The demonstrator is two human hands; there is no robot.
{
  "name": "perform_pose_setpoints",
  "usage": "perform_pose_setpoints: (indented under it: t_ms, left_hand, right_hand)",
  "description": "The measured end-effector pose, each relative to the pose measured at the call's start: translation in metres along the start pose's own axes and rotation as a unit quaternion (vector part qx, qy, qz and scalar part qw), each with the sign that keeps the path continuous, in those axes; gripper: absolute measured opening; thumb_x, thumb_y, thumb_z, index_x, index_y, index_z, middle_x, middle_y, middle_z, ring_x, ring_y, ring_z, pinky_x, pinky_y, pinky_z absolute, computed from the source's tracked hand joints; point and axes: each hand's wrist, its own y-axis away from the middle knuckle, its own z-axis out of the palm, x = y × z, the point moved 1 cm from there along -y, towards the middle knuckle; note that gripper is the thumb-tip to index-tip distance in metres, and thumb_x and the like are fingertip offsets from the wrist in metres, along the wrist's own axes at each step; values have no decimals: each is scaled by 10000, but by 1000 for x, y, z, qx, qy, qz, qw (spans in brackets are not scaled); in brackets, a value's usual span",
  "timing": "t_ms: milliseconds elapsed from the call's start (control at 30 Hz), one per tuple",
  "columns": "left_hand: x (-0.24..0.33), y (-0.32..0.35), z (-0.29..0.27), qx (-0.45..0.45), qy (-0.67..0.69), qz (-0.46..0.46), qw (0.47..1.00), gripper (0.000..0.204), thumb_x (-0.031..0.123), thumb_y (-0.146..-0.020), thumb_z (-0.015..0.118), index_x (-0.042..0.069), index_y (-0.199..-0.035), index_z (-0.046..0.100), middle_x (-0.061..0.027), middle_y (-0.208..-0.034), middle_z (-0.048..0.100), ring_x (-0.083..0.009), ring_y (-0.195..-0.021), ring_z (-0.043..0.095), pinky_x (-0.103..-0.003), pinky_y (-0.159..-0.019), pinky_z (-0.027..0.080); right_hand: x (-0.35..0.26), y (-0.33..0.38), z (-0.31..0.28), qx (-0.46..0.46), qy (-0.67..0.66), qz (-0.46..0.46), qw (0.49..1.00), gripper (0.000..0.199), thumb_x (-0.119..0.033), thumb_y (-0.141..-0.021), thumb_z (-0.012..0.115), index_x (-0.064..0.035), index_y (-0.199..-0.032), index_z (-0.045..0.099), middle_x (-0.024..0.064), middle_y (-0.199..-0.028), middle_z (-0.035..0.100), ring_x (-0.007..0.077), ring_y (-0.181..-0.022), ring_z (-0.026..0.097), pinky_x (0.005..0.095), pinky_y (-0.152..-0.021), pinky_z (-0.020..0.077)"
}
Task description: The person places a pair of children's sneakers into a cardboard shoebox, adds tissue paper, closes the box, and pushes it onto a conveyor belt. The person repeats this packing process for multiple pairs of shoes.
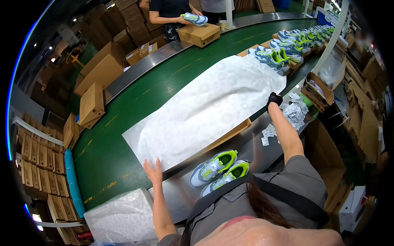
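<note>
A large white sheet of wrapping paper (197, 106) with a faint ring pattern stretches over the green conveyor belt. My left hand (154, 171) is at its near left corner, fingers spread against the edge. In a black glove, my right hand (274, 101) is closed at the paper's right edge. Under the sheet, the brown edge of a cardboard box (227, 138) shows; the rest of it is covered. Close to my body, a pair of grey-blue and lime sneakers (213, 167) sits on the metal ledge. Small white sachets (294, 111) are heaped beside my right forearm.
Several matching sneakers (283, 47) line the belt at the far right. Across the belt a co-worker holds a shoe (194, 19) above a shoebox (200, 34). A plastic-wrapped paper stack (119, 217) lies near left. Shoeboxes (39, 176) are stacked at left; an open carton (318, 91) stands right.
</note>
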Motion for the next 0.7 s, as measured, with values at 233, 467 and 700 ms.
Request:
perform_pose_setpoints:
  t_ms: [233, 467, 700]
  left_hand:
    - [-35, 2, -33, -103, 406, -465, 780, 872, 659, -616, 623, 94, -1244, 404, -124, -1249, 411, -301, -1104, 391, -503, -889, 299]
    - [-57, 7, -10, -175, 498, -270, 805, 277, 289, -823, 582, 50, -957, 540, -88, -929, 593, -190, -858, 561, -328, -705, 444]
    - [-24, 27, 16, -140, 472, -306, 815, 251, 202, -870, 506, 33, -1054, 486, -85, -953, 581, -205, -800, 591, -373, -643, 506]
  right_hand:
    - [-50, 63, -58, -194, 332, -161, 909, 588, -349, -686, 676, 14, -1115, 500, 210, -1028, 564, 368, -967, 524, 407, -837, 410]
    - [-52, 260, -176, -684, 307, -604, 272, 214, -229, -596, 646, -79, -725, 563, 90, -773, 555, 269, -761, 534, 378, -658, 425]
    - [16, 290, -234, -658, 258, -670, 227, 72, -148, -694, 515, -138, -623, 508, -2, -574, 480, 155, -677, 501, 659, -840, 276]
